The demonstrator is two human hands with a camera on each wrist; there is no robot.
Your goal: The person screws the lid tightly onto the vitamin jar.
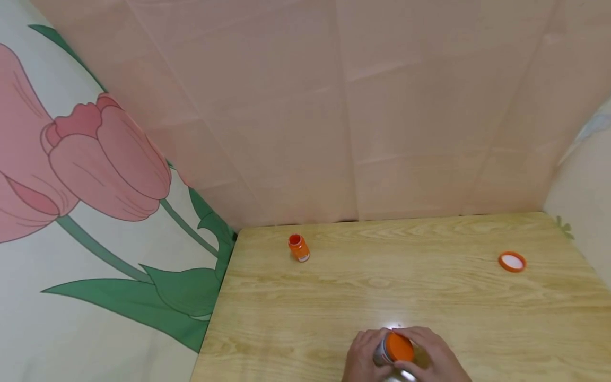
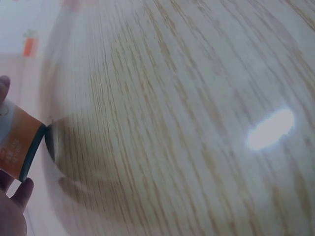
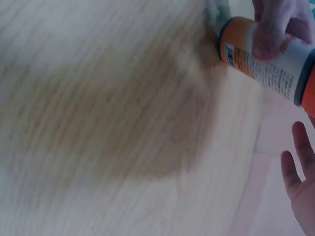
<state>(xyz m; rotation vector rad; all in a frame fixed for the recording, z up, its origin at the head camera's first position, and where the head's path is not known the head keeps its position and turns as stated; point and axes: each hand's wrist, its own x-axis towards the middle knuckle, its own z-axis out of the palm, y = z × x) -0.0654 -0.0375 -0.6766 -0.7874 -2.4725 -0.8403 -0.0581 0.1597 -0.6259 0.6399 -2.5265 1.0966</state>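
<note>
Near the front edge in the head view, a small canister (image 1: 383,352) with an orange lid (image 1: 400,347) is held between both hands. My left hand (image 1: 364,356) grips its body; in the right wrist view that body (image 3: 266,61) shows a white and orange printed label and dark rims. My right hand (image 1: 431,353) has its thumb and fingers around the orange lid. Two of its fingers (image 3: 301,152) stick out loosely, and the rest lie outside the right wrist view. In the left wrist view the canister (image 2: 19,142) leans over the table, its base near the surface.
A small orange jar (image 1: 298,248) without a lid stands at the back left of the wooden table (image 1: 382,276). To the right lies an orange ring-shaped cap (image 1: 512,261), its white inside facing up. A beige cloth (image 1: 343,132) hangs behind the table.
</note>
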